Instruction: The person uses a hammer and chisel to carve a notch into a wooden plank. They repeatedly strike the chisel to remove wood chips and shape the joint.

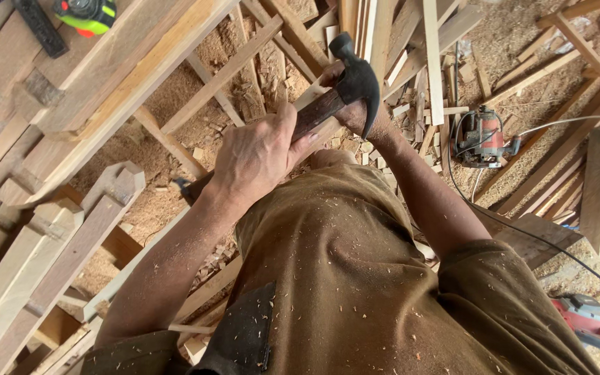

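Your left hand (255, 156) clamps the claw hammer (345, 87) handle; your right hand (355, 104), beyond its head, seems closed on something hidden. Keep your wrist firm.

This is a carpentry workshop, a rough working one. The ground is buried under a thick layer of pale sawdust and wood shavings (175, 90), with short offcuts scattered through it. Long sawn timber battens and planks (92, 76) lie stacked and criss-crossed on every side, some already joined into frames. A red and grey corded power router (479, 137) sits among the slats, its black cable trailing across the floor, and a red power tool (588, 321) lies at the right edge. A yellow-green tape measure (86, 14) rests on the lumber.
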### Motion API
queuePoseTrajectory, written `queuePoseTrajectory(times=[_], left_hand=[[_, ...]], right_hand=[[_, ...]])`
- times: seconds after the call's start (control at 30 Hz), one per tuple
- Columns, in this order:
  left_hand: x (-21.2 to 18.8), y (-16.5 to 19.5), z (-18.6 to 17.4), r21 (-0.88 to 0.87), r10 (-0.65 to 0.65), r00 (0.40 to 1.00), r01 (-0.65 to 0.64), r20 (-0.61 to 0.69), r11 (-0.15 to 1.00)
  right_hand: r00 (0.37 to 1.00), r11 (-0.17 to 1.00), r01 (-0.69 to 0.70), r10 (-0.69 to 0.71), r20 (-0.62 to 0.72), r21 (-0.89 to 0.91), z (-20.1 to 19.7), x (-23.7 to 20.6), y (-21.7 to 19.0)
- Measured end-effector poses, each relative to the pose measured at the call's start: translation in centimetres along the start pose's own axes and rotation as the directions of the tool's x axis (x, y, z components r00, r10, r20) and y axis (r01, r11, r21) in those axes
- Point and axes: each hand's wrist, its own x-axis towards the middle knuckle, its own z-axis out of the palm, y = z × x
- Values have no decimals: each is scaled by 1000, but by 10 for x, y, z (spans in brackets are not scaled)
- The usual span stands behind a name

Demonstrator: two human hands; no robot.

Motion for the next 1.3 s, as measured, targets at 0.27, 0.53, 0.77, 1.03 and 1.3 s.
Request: queuePoseTrajectory(times=[0.27, 0.53, 0.77, 1.03, 1.3], left_hand=[[-16, 46, -84, -283, 114, 869, -277, -481, 918], [2, 1, -31, -37, 1, 999, -2, -42, 999], [-1, 8, -41, -447, 54, 981, -134, -187, 885], [12, 16, -62, -527, 199, 912, -375, -360, 763], [36, 71, -124, -263, 184, 755, -430, -630, 864]], right_hand=[[938, 957, -272, 286, -193, 97, 1, -25, -27], [892, 931, -366, 355, -279, 13, 9, -5, -36], [801, 892, -450, 424, -423, 40, -22, 2, -71], [882, 899, -380, 283, -376, -217, -25, -26, -53], [993, 623, -79, -23, 120, 778, -52, -4, 1]])
